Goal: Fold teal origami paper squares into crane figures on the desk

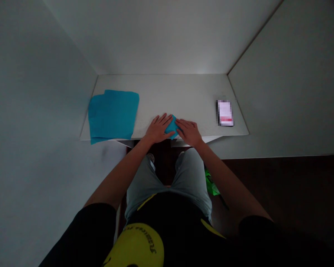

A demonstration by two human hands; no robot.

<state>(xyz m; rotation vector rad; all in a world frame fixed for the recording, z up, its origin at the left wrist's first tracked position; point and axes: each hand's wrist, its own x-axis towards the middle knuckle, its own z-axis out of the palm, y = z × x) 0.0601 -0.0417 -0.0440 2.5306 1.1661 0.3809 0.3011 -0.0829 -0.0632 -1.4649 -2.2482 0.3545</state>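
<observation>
Blue piece lies midway along the near edge of the surface, bigger sheets set left, apparently leaving working room. From here I see the left hand and right hand laid over it, fingers outstretched, likely pressing rather than gripping. The phone is pixelated; the shirt's lettering I cannot fully read.

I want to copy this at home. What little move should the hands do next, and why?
Maybe press down and smooth the small blue piece outward. The left hand and right hand touch it from opposite sides, fingers spread out, and the white table is underneath to push against.
</observation>
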